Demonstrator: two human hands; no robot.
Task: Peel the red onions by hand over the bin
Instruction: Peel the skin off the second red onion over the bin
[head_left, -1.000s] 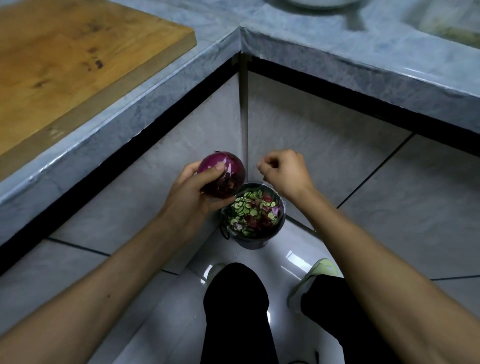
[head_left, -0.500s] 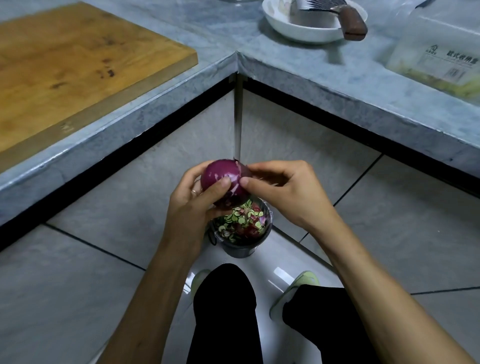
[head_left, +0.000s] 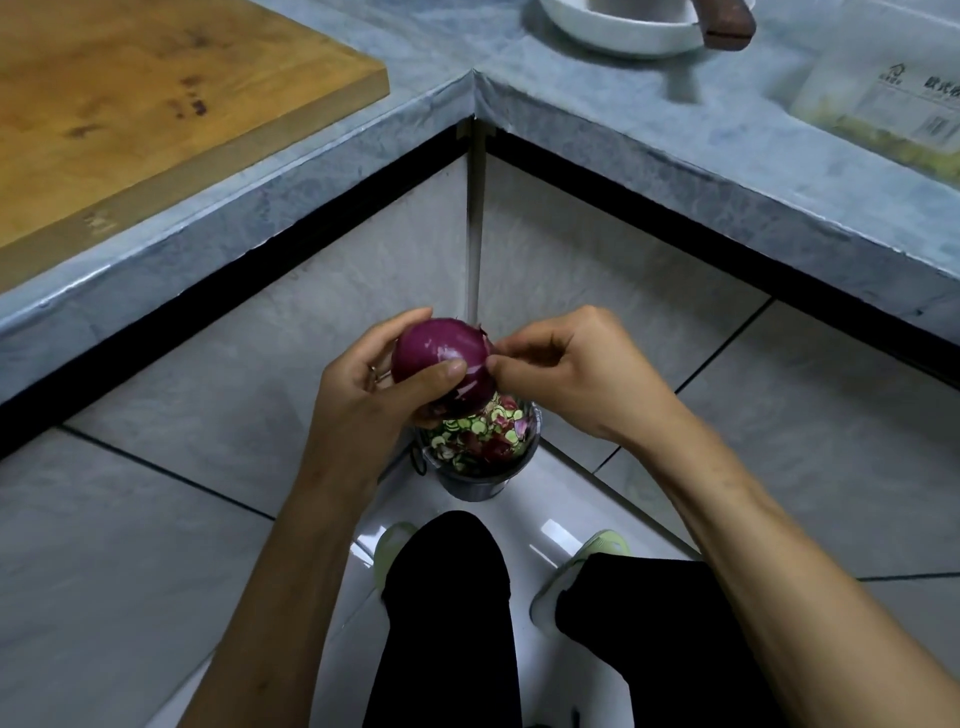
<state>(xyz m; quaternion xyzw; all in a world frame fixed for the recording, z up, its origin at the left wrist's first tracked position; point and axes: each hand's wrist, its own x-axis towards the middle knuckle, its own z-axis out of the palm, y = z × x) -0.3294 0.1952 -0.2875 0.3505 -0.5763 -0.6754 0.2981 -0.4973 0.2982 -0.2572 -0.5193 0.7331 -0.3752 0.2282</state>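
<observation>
A red onion (head_left: 444, 364) is gripped in the curled fingers and thumb of the left hand (head_left: 374, 400), directly above the bin (head_left: 480, 480) on the floor. Its skin at the right edge is pinched by the right hand (head_left: 571, 369).

Head camera, 1 view, looks steeply down, seemingly close.

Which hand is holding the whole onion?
The left hand wraps round the shiny purple-red onion above the small grey bin. The right hand only pinches at its skin edge.
</observation>
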